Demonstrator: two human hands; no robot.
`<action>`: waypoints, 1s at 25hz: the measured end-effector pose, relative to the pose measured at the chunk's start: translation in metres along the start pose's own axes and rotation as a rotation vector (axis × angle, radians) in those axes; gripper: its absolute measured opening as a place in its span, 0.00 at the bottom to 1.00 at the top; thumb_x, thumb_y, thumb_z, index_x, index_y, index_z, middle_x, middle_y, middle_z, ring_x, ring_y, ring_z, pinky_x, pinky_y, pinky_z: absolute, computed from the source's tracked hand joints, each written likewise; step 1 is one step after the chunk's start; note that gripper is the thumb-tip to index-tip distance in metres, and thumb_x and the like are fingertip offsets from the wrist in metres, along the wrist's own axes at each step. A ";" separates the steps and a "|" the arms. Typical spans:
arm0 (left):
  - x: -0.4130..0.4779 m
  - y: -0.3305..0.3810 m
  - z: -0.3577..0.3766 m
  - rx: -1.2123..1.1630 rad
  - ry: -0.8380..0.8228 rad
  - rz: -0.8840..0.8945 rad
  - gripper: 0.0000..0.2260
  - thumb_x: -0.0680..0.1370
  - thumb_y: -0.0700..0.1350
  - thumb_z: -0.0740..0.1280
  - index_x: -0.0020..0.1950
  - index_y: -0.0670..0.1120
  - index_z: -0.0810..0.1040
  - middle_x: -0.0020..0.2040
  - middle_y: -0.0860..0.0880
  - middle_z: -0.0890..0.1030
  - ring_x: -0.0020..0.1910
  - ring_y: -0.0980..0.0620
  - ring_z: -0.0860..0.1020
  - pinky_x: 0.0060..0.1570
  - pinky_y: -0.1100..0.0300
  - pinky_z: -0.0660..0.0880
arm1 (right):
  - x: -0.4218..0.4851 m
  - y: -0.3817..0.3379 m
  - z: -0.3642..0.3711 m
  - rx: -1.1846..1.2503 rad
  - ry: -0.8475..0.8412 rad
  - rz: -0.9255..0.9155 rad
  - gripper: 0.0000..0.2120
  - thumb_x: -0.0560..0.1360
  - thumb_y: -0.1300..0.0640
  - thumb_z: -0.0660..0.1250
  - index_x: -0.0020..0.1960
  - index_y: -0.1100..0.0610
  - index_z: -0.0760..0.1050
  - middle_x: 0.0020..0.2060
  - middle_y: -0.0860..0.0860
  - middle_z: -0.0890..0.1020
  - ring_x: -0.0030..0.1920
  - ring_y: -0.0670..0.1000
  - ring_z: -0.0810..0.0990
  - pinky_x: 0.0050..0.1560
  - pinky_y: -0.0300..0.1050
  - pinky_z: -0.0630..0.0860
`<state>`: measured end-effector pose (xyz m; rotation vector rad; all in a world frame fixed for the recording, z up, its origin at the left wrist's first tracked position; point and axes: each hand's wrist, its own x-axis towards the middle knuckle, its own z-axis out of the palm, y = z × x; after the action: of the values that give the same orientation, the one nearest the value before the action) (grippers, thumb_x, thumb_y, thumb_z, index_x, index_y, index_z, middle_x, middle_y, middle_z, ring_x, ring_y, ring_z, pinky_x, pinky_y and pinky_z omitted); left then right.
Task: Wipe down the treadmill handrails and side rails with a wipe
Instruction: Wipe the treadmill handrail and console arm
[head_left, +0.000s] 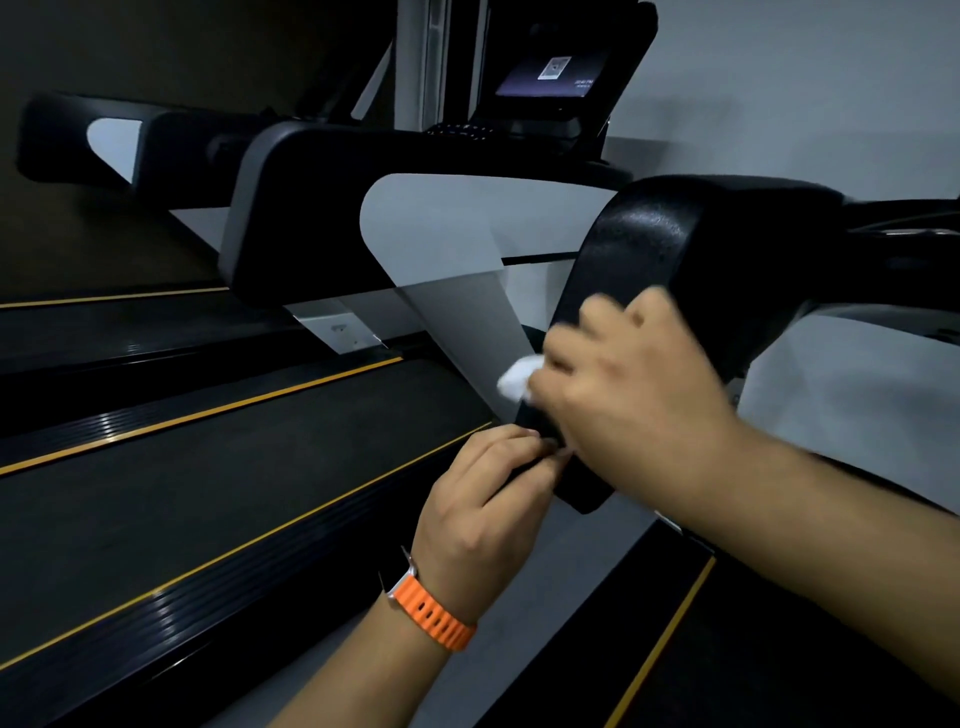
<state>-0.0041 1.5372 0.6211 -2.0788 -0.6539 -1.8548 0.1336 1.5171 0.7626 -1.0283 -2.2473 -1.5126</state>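
Observation:
A thick black handrail (675, 249) of the treadmill curves down from the upper right to its end near the picture's middle. My right hand (623, 379) grips a crumpled white wipe (517, 382) against the rail's lower left side; the hand is blurred. My left hand (483, 499), with an orange watch strap on the wrist, grips the rail's bottom end with curled fingers. The second handrail (301, 218) of the same treadmill runs across the middle left. Its black side rail (156, 618) with a yellow stripe lies at the lower left.
The running belt (218, 483) stretches across the left. A console with a lit screen (550, 73) stands at the top centre. Another treadmill's handrail (78, 140) and deck lie beyond at the far left. A second yellow-striped side rail (665, 639) sits at the bottom right.

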 end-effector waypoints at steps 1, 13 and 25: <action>-0.002 0.000 -0.001 -0.004 0.006 0.006 0.07 0.81 0.34 0.68 0.48 0.36 0.86 0.51 0.39 0.84 0.54 0.42 0.80 0.59 0.55 0.77 | -0.005 -0.009 0.002 0.019 -0.016 -0.065 0.05 0.69 0.62 0.67 0.38 0.53 0.76 0.34 0.51 0.73 0.39 0.57 0.71 0.41 0.53 0.61; -0.015 0.001 -0.008 -0.042 -0.067 -0.027 0.06 0.81 0.36 0.69 0.53 0.37 0.86 0.52 0.40 0.83 0.54 0.43 0.80 0.58 0.54 0.77 | -0.039 -0.011 -0.008 0.039 -0.001 0.061 0.04 0.74 0.61 0.69 0.40 0.54 0.78 0.35 0.52 0.73 0.38 0.57 0.69 0.41 0.52 0.59; 0.009 0.014 -0.005 -0.057 -0.080 -0.097 0.04 0.80 0.35 0.71 0.52 0.36 0.85 0.55 0.41 0.83 0.56 0.42 0.80 0.61 0.53 0.76 | -0.030 0.024 -0.013 -0.006 0.085 0.066 0.07 0.78 0.55 0.68 0.41 0.54 0.79 0.37 0.52 0.76 0.39 0.58 0.72 0.40 0.52 0.62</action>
<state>-0.0007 1.5235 0.6325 -2.2040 -0.7426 -1.8706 0.1695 1.4983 0.7688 -1.0095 -2.1325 -1.5071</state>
